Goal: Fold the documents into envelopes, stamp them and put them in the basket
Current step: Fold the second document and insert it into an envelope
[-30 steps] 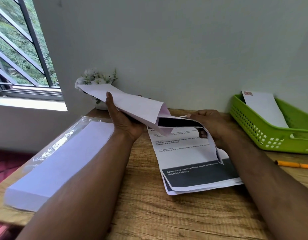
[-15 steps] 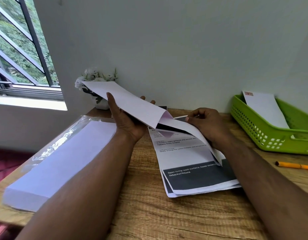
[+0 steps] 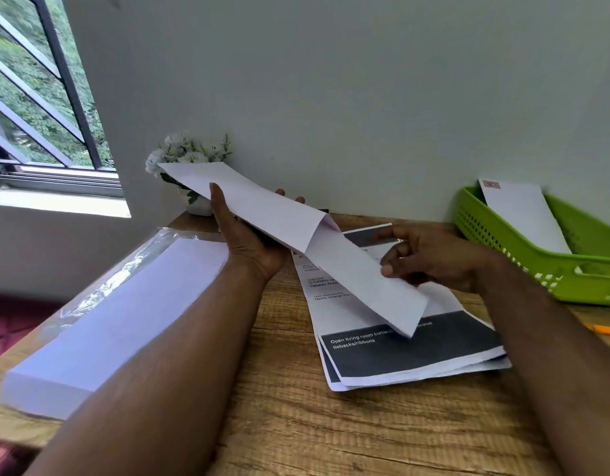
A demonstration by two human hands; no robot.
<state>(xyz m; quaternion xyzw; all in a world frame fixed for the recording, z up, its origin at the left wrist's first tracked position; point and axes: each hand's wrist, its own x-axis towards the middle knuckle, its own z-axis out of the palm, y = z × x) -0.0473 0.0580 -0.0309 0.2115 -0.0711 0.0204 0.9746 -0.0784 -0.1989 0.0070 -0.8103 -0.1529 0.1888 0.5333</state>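
While the wooden table [image 3: 331,424] fills the lower view, a wrapped ream of envelopes [image 3: 101,324] lies at about eight o'clock, and a green basket [image 3: 537,269] sits at three o'clock with one stamped envelope [image 3: 523,214] leaning inside it. Near the centre, at five o'clock from the hands, a small pile of printed documents [image 3: 410,352] lies flat on the table. Above that pile, an envelope [image 3: 248,204] is held in the air, slanting up toward ten o'clock, with a folded sheet [image 3: 362,283] sticking out of its mouth toward four o'clock. Under the envelope's middle, the left hand [image 3: 252,242] grips it, thumb on the near face and fingertips showing past the far edge. At the sheet's right edge, the right hand [image 3: 430,259] pinches the paper between curled fingers and thumb.
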